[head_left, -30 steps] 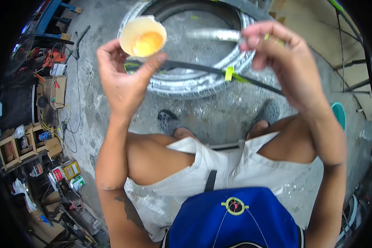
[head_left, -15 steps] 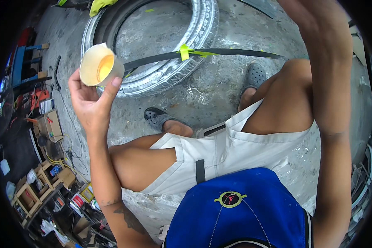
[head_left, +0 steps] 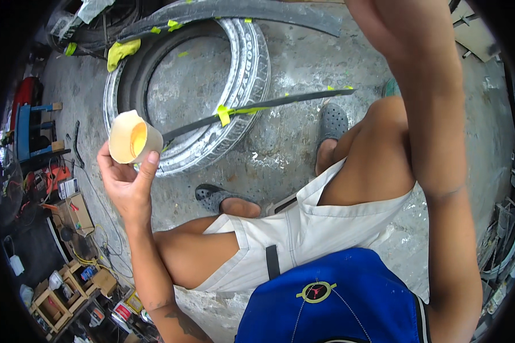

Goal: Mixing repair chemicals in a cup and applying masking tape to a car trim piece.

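My left hand [head_left: 129, 186] is closed around a pale cup [head_left: 150, 139] with an uneven rim, tilted so that its yellow inside shows. Thumb on one side and fingers behind, it holds the cup over the near left edge of a worn tire [head_left: 257, 74] lying flat on the floor. Across the tire rests a long thin black strip [head_left: 292, 98] with bits of yellow-green tape [head_left: 224, 115] on it. My right arm is raised, and the base of my right hand [head_left: 392, 26] blurs at the upper edge, its fingers out of the picture.
A wider black curved strip [head_left: 257, 10] with tape bits lies across the tire's far side, beside a yellow cloth [head_left: 122, 54]. Wooden boxes [head_left: 54, 303], cables and a blue metal stand [head_left: 24, 131] line the left. My feet in grey clogs [head_left: 333, 121] are near the tire.
The view has shifted, so the tire and floor sit lower and more of the far strip shows. My left hand still holds the cup; my right arm stays raised.
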The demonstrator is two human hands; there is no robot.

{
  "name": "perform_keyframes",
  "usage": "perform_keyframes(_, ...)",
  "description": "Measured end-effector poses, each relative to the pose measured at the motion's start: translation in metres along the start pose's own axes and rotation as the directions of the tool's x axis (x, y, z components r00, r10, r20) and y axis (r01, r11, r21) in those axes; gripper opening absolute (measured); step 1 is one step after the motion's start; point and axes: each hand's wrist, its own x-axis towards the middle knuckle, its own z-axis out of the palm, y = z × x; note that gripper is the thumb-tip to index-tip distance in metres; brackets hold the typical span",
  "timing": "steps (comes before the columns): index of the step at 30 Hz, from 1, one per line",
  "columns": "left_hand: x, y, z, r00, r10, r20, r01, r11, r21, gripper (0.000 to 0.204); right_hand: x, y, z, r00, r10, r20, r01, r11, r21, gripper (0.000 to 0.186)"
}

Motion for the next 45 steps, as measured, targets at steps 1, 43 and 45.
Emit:
perform_keyframes(1, 0.001, 0.001, 0.003, 1.000, -0.007, 0.007, 0.007, 1.000, -0.001, 0.067, 0.001, 0.002, 0.002, 0.990, -0.076, -0.120, 0.061, 0.990, -0.128, 0.025)
perform_keyframes(43, -0.060, 0.015, -0.042, 0.923, 0.128, -0.364, -0.156, 0.987, -0.047, 0.077, 0.022, 0.033, -0.017, 0.991, -0.116, -0.070, 0.087, 0.943, -0.321, 0.026)
perform_keyframes(45, -0.065, 0.011, -0.047, 0.912, 0.131, -0.389, -0.156, 0.987, -0.031, 0.077, 0.023, 0.035, -0.010, 0.996, -0.085, -0.042, 0.070, 0.956, -0.286, 0.025)
